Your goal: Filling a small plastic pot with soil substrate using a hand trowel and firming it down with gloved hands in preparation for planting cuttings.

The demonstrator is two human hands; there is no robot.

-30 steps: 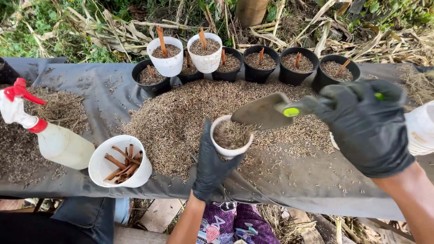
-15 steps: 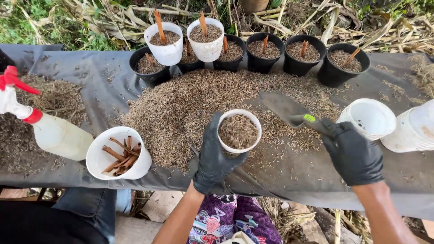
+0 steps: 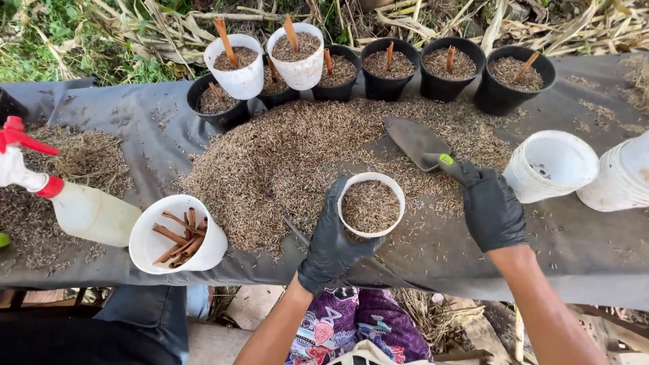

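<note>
My left hand (image 3: 334,247) is wrapped around a white cup (image 3: 371,205) filled nearly level with the husk mix, held at the near edge of the big husk pile (image 3: 284,155) on the grey sheet (image 3: 588,250). My right hand (image 3: 492,211) is clenched on the handle of a trowel (image 3: 420,143), whose blade lies flat on the pile at about 1 o'clock from the cup.

My worry is the cup: it is full to the rim, so I judge that a small tilt of my wrist would spill husk over the table's near edge. The trowel blade looks empty; dragging it carelessly could push husk toward the empty white pot (image 3: 551,165) at 3 o'clock. The cup of brown sticks (image 3: 177,242) at 9 o'clock sits close to the sheet's edge and might tip if bumped.

I cannot see my left fingertips behind the cup, nor most of the trowel's handle inside my glove. The spray bottle (image 3: 74,203) at far 9 o'clock and another white pot (image 3: 625,179) on the right are cut off by the frame. A thin dark rod under my left hand is hard to identify.
</note>
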